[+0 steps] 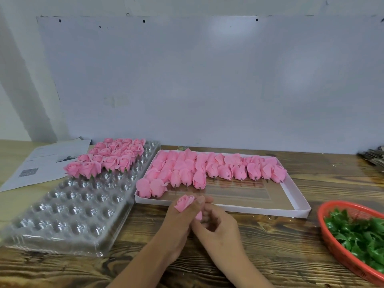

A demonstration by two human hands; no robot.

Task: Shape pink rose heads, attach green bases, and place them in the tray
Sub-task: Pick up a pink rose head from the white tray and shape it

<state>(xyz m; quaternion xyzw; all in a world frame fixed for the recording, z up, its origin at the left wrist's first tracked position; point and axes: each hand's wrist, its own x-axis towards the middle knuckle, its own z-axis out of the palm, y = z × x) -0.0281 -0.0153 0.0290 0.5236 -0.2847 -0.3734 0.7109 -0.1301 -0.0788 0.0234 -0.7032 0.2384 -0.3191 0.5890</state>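
Note:
A pink rose head (184,202) is held just in front of the white box. My left hand (182,217) grips it from the left, thumb on its petals. My right hand (218,223) has its fingers curled on the rose's lower end. The white shallow box (299,202) holds several unshaped pink buds (207,169) in rows. A clear plastic tray (68,210) with round cups lies at the left, with several finished roses (110,159) in its far cups. A red basket (332,240) at the right holds green bases (359,235).
Printed paper sheets (37,163) lie at the far left behind the tray. A dark stack of objects (374,156) sits at the far right edge. A pale board on the wall stands behind the wooden table (270,246).

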